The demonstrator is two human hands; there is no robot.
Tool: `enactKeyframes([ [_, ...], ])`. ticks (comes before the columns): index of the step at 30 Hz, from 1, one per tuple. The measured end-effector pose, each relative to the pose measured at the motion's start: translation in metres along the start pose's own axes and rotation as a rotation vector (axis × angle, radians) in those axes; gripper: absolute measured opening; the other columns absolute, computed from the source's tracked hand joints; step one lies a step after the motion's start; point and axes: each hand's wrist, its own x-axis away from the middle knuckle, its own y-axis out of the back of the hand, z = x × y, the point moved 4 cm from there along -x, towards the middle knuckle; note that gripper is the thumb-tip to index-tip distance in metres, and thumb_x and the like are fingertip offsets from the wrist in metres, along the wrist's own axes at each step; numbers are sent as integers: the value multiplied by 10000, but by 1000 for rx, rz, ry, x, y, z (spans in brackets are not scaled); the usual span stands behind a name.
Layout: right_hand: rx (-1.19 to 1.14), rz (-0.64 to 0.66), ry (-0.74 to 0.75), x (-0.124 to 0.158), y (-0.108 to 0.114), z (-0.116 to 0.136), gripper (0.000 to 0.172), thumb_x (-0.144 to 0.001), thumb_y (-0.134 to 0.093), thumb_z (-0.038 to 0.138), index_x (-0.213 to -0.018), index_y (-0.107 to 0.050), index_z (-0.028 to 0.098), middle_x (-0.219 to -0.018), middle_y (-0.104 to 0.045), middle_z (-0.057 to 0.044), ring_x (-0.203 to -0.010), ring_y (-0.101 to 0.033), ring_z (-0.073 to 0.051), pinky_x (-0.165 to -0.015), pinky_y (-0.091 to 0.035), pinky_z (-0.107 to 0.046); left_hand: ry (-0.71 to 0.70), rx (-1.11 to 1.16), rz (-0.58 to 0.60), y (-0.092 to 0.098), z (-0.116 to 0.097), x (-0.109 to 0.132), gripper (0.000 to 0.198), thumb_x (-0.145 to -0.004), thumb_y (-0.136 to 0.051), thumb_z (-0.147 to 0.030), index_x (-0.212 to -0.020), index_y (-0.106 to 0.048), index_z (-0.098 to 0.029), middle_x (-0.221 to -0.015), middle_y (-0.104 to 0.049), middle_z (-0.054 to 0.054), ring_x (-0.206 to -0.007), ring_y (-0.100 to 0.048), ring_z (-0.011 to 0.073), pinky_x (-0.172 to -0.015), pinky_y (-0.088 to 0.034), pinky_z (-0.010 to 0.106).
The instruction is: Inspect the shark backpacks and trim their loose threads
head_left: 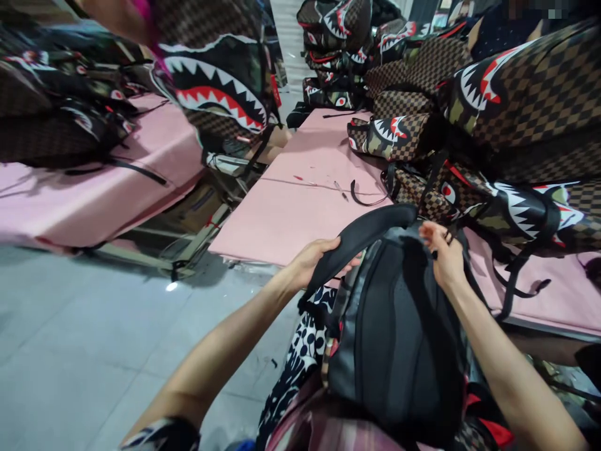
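A backpack point(394, 326) leans on my lap against the table edge, its black padded back towards me. My left hand point(323, 257) is closed around a black padded shoulder strap point(370, 232), which arches up from the top of the backpack and out to the left. At the backpack's upper right, my right hand point(441, 247) has its fingers curled near the top edge. Whatever lies between those fingers is too small or hidden to make out. The backpack's front side faces away from me.
Checkered backpacks with shark-mouth prints point(511, 119) are heaped along the right of the pink table point(300, 213). A thin pen-like object point(340, 191) lies on it. At left, a person's arm is beside another shark-print backpack point(220, 88), near a second pink table point(154, 144).
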Motion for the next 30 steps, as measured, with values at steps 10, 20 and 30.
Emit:
enactKeyframes([
  [10, -94, 377, -255, 173, -91, 15, 265, -715, -629, 381, -910, -689, 211, -910, -700, -38, -863, -617, -217, -803, -465, -356, -89, 129, 91, -46, 12, -4, 476, -945, -290, -354, -1157, -546, -13, -914, -692, 159, -718, -672, 173, -675, -544, 263],
  [20, -95, 147, -151, 181, -44, 18, 303, -841, -495, 441, -901, -654, 191, -561, -522, 35, -554, -483, -129, -577, -383, -255, -396, -931, -145, -32, 16, 36, 505, -763, -575, -332, -1240, -516, -178, -1103, -620, 108, -846, -607, 194, -674, -500, 272],
  [30, 258, 15, -45, 91, 30, -35, 295, -864, -417, 392, -915, -623, 187, -802, -651, -38, -717, -593, -163, -689, -448, -284, -1270, -2069, -541, -27, 98, 19, 428, -806, -533, -257, -1233, -524, -230, -1255, -531, 159, -1146, -464, 364, -880, -410, 534],
])
